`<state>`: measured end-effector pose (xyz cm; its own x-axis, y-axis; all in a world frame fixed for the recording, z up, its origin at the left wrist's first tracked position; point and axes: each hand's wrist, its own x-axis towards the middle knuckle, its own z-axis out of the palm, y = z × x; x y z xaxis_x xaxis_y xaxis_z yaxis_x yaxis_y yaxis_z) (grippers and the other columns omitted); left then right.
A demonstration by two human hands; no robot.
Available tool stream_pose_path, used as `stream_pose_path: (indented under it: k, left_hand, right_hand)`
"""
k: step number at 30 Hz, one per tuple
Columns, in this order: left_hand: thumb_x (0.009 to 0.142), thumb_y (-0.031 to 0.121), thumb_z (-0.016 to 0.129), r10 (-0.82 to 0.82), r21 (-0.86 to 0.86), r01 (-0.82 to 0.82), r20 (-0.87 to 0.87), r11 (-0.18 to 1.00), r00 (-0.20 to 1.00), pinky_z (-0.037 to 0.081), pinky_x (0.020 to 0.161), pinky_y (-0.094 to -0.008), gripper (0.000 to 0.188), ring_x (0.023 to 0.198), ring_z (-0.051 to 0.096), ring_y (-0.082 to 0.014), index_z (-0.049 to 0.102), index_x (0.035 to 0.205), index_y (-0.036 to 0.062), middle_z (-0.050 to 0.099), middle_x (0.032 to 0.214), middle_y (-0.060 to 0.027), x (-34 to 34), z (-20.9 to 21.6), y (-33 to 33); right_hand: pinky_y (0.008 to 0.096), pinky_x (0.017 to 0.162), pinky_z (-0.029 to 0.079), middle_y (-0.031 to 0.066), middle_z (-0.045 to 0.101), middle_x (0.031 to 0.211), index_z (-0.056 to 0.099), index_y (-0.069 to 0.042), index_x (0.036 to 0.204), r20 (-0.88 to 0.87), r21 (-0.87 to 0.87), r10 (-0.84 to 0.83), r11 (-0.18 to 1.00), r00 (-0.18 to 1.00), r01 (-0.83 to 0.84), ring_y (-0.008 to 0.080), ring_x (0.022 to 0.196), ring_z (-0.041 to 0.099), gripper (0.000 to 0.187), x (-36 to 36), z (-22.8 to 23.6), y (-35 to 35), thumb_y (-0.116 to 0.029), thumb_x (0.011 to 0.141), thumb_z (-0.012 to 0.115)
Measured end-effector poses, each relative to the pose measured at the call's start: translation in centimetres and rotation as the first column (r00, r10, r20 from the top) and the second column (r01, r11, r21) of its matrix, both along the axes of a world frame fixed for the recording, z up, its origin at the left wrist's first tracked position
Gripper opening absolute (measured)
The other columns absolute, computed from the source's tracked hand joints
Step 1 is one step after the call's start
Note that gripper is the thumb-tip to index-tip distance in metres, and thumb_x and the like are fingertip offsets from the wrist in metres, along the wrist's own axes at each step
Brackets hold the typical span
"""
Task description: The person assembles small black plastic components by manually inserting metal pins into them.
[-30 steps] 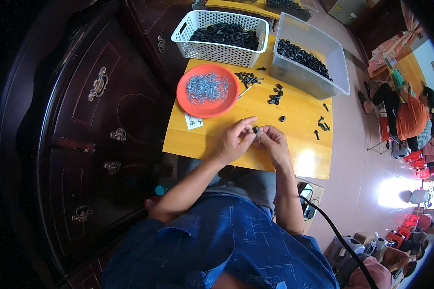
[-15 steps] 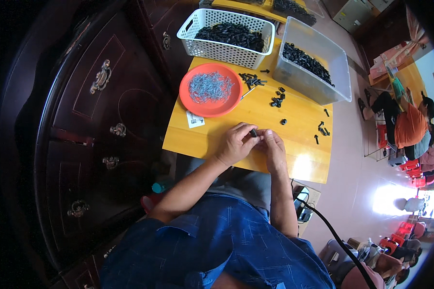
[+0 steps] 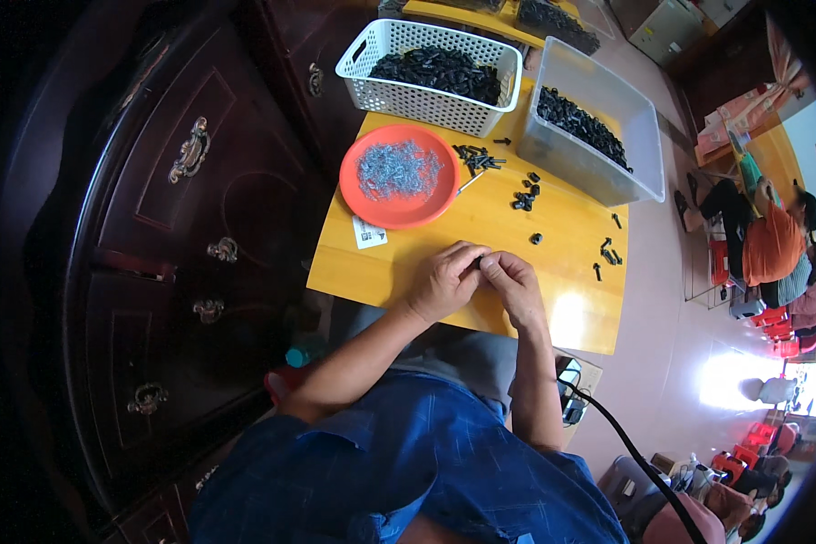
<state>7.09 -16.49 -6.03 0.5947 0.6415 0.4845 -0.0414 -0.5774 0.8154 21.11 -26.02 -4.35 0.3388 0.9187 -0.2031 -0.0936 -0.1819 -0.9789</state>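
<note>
Near the front edge of the yellow table (image 3: pixel 372 272), both hands meet around one small black plastic part (image 3: pixel 477 263). My left hand (image 3: pixel 444 283) is closed on it with thumb and fingers, which cover most of its shape. The thumb of my right hand (image 3: pixel 517 286) presses against the part's near end, its fingers curled beside it. Beyond the hands lies a red plate (image 3: pixel 399 220) heaped with small silvery metal pieces (image 3: pixel 397 170). Black stem-like parts (image 3: pixel 480 161) lie in a pile right of the plate, and short black ring-like pieces (image 3: pixel 524 200) lie farther right.
A white perforated basket (image 3: pixel 426 104) and a clear plastic bin (image 3: pixel 567 168), both holding black parts, stand at the back. A thin metal-tipped tool (image 3: pixel 469 184) and a white card (image 3: pixel 369 233) flank the plate. Dark cabinets (image 3: pixel 163 299) rise at left; people sit at right.
The right thumb has moved onto the black part, and its fingers have curled more. Less of the part shows between the hands. The whole view has shifted slightly.
</note>
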Motion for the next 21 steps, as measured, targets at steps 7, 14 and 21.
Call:
stream_pose_path:
  k: [7, 14, 21]
  left_hand:
    - [0.086, 0.006, 0.073, 0.053, -0.363, -0.050, -0.004, 0.930, 0.999, 0.057, 0.069, -0.0391, 0.035, 0.078, 0.071, -0.0317, 0.066, 0.120, 0.0031, 0.071, 0.100, -0.0147, 0.1, 0.8, -0.5]
    - [0.087, 0.005, 0.070, 0.010, -0.107, -0.010, 0.003, 0.994, 1.000, 0.057, 0.073, -0.0407, 0.009, 0.083, 0.071, -0.0346, 0.069, 0.095, 0.0017, 0.072, 0.089, -0.0162, 0.6, -0.1, 0.0]
    - [0.089, 0.005, 0.069, 0.034, -0.076, -0.035, -0.015, 0.996, 0.999, 0.056, 0.073, -0.0406, 0.009, 0.082, 0.072, -0.0326, 0.072, 0.097, 0.0017, 0.073, 0.088, -0.0152, 0.3, -0.3, 0.1]
  right_hand:
    - [0.0260, 0.071, 0.049, 0.0047, 0.072, 0.085, 0.069, -0.002, 0.095, 0.199, 0.114, -0.040, 0.993, 0.979, 0.017, 0.0100, 0.076, 0.063, 0.025, 2.5, 4.1, 5.1, -0.024, 0.103, 0.060]
    - [0.0292, 0.077, 0.054, 0.0105, 0.074, 0.098, 0.065, 0.005, 0.125, 0.424, 0.486, -0.403, 0.857, 0.811, 0.171, 0.0156, 0.083, 0.068, 0.038, 5.7, 12.7, 18.1, -0.017, 0.095, 0.070]
    - [0.0360, 0.074, 0.059, 0.0138, 0.076, 0.089, 0.077, -0.008, 0.101, 0.742, 0.295, -0.192, 0.954, 0.642, -0.055, 0.0257, 0.082, 0.075, 0.017, 3.0, 8.6, 17.0, -0.015, 0.086, 0.074]
